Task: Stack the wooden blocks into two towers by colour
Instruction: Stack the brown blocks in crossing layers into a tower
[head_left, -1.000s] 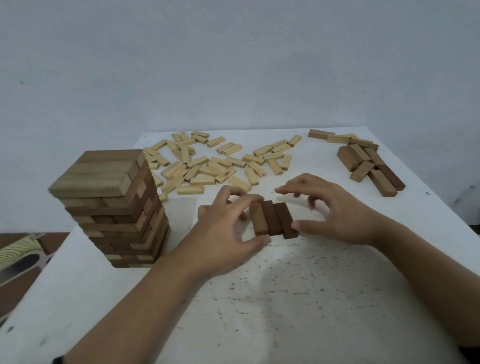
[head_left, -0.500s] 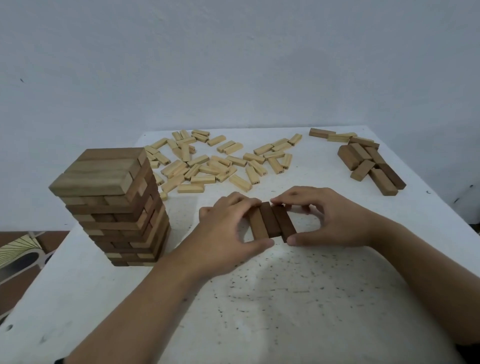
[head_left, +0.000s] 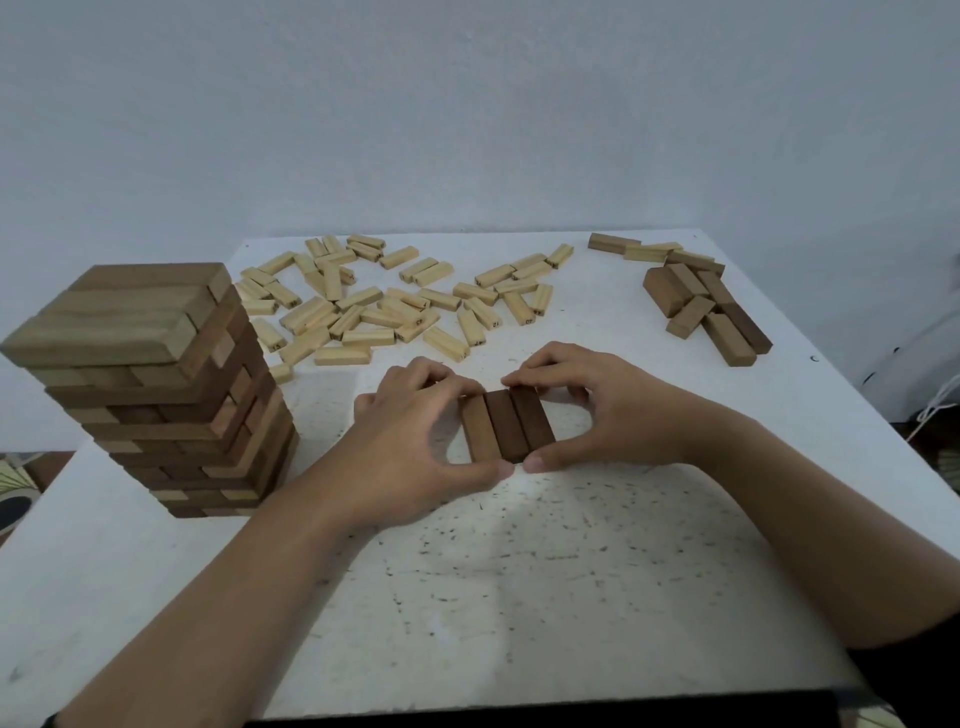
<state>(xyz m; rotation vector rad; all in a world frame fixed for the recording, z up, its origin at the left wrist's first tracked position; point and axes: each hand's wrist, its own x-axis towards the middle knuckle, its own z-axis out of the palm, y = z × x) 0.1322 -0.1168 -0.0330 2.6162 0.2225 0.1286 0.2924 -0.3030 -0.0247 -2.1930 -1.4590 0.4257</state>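
Observation:
Three brown blocks (head_left: 506, 425) lie side by side as one flat row in the middle of the white table (head_left: 519, 571). My left hand (head_left: 410, 447) grips the row from the left, thumb at its near end and fingers over its far end. My right hand (head_left: 608, 410) grips it from the right in the same way, and the two thumbs almost meet at the near edge. A tall tower of brown blocks (head_left: 156, 384) stands at the left. Several light blocks (head_left: 384, 301) lie scattered behind the hands.
A small heap of brown blocks (head_left: 701, 312) lies at the back right, with a couple more (head_left: 639, 249) near the far edge. The table's left edge runs close to the tower. A grey wall rises behind the table.
Both hands have closed in on the three brown blocks and pressed them together. The row has turned slightly and now sits squarer, with the thumbs at its near end.

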